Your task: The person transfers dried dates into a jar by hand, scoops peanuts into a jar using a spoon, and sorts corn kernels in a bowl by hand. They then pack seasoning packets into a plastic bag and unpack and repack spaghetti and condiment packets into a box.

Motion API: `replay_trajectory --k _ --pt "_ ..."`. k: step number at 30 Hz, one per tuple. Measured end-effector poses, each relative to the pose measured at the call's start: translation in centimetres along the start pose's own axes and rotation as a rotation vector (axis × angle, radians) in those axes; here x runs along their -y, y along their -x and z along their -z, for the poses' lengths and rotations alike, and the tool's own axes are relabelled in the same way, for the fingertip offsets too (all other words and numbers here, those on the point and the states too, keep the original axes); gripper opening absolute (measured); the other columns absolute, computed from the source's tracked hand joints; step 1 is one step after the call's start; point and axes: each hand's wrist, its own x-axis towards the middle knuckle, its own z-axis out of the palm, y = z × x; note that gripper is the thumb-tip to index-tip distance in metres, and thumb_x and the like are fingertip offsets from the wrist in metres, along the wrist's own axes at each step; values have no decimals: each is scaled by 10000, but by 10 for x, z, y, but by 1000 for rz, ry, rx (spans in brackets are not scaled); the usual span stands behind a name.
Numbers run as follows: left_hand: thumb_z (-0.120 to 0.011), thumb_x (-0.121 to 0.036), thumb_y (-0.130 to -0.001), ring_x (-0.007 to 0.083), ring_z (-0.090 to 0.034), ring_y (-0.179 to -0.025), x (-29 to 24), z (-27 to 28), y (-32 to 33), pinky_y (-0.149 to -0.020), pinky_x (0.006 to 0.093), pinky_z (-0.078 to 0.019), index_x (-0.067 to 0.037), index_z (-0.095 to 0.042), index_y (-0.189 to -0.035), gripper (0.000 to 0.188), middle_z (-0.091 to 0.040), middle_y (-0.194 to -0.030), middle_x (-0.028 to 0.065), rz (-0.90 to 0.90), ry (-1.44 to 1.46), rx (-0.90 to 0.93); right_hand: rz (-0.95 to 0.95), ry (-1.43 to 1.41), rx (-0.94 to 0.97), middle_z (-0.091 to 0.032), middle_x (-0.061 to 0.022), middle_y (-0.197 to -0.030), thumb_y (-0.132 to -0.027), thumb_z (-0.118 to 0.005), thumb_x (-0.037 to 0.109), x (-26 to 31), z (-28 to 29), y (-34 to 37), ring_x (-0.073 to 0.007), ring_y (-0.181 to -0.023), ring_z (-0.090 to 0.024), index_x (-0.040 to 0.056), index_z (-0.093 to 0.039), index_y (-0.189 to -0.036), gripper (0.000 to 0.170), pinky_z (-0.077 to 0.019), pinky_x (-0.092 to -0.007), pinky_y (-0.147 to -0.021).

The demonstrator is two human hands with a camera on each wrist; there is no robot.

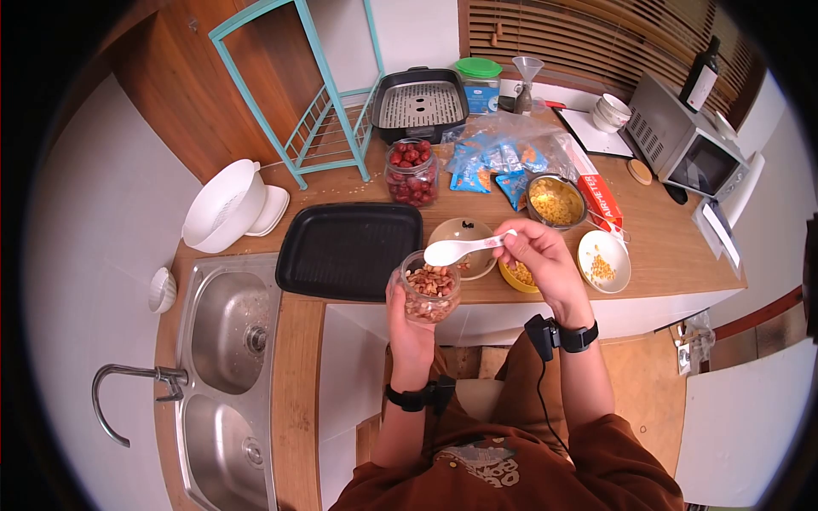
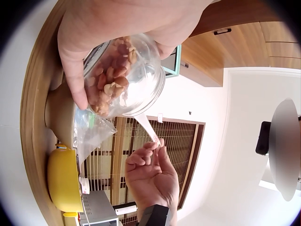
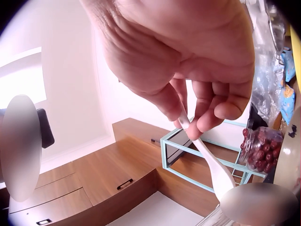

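Note:
My left hand (image 1: 411, 334) grips a glass jar (image 1: 430, 307) partly filled with nuts; in the left wrist view the fingers wrap round the jar (image 2: 124, 77). My right hand (image 1: 546, 266) pinches the handle of a white spoon (image 1: 446, 252) between thumb and fingers. The spoon's bowl is over the jar's mouth, and whether they touch I cannot tell. In the right wrist view the spoon (image 3: 214, 167) points down from the fingertips. Behind the jar stands a beige bowl (image 1: 441, 232) with a few dark pieces and some nuts in it.
A yellow bowl (image 1: 514, 279), a white bowl (image 1: 615, 283) with yellow bits and a metal bowl (image 1: 581, 220) stand to the right. A black tray (image 1: 349, 251) lies left, before a jar of red fruit (image 1: 412, 180). The sink (image 1: 228, 341) is further left.

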Motion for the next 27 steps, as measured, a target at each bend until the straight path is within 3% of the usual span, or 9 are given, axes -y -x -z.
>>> replay_trajectory --k 7,9,15,22,27 --pt "-387 -428 -1079 282 -529 -1323 -2 5 1 -1070 495 -490 -102 -411 -1469 509 -510 -1441 125 -23 3 -26 51 -150 -94 -688 5 -882 -1038 -580 155 -11 18 -8 -44 -767 -577 30 -682 -1112 178 -451 -203 -675" --pt "-399 -435 -1074 285 -530 -1322 -5 8 1 -1065 498 -494 -101 -409 -1468 516 -510 -1439 126 -30 2 -23 30 -78 -213 -685 10 -876 -1035 -586 153 -25 29 -12 -39 -762 -573 32 -682 -1113 173 -443 -198 -666" --pt "-429 -441 -1062 298 -534 -1315 -9 12 -2 -1033 518 -517 -100 -417 -1460 525 -507 -1435 131 -52 2 -53 1 208 -267 -675 14 -846 -1034 -593 157 -64 36 -21 -50 -747 -582 33 -687 -1109 172 -456 -200 -674" --pt "-416 -431 -1069 294 -531 -1317 -9 14 -3 -1025 521 -524 -107 -424 -1455 504 -503 -1438 131 -66 -2 -46 -53 287 -198 -664 10 -820 -1034 -590 151 -71 35 -14 -47 -739 -572 3 -679 -1088 181 -460 -205 -669" --pt "-414 -427 -1070 298 -528 -1319 -9 12 -2 -1024 520 -524 -116 -429 -1451 492 -504 -1435 130 -63 -9 -60 -156 109 -215 -673 -3 -799 -1033 -574 132 -67 20 -15 -46 -699 -566 -9 -654 -1059 165 -447 -200 -632"
